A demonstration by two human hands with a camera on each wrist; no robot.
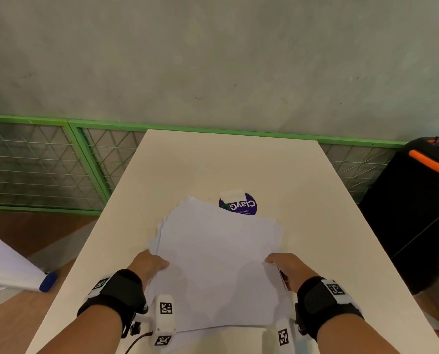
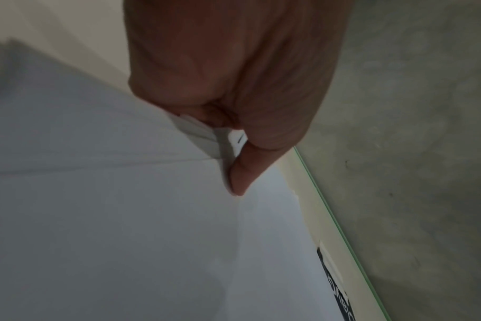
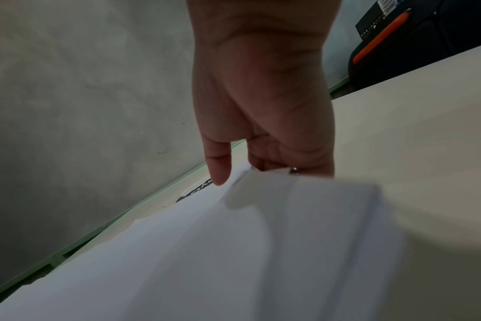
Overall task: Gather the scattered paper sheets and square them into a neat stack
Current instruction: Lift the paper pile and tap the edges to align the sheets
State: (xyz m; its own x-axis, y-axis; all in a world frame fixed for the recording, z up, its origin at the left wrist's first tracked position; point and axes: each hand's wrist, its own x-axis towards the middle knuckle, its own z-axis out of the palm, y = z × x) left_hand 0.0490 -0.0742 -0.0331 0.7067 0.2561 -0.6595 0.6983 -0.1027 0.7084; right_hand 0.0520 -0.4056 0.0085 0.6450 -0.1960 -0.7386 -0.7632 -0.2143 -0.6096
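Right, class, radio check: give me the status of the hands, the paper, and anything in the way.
Left hand and right hand pinch the paper at its side edges. Far edges ragged, not squared. Purple sticker on the table peeks out behind; nothing blocking.

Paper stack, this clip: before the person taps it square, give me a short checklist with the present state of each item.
1. Left hand grips the left edge of the paper stack, thumb on top: ok.
2. Right hand grips the right edge, thumb on top: ok.
3. Sheets gathered into one pile: ok in the head view; no loose sheet shows on the table.
4. Edges aligned: not ok; the far and left edges are fanned and ragged.
5. Far edge free of the purple sticker: not ok; the paper overlaps it.
6. Stack lifted off the table: cannot tell.
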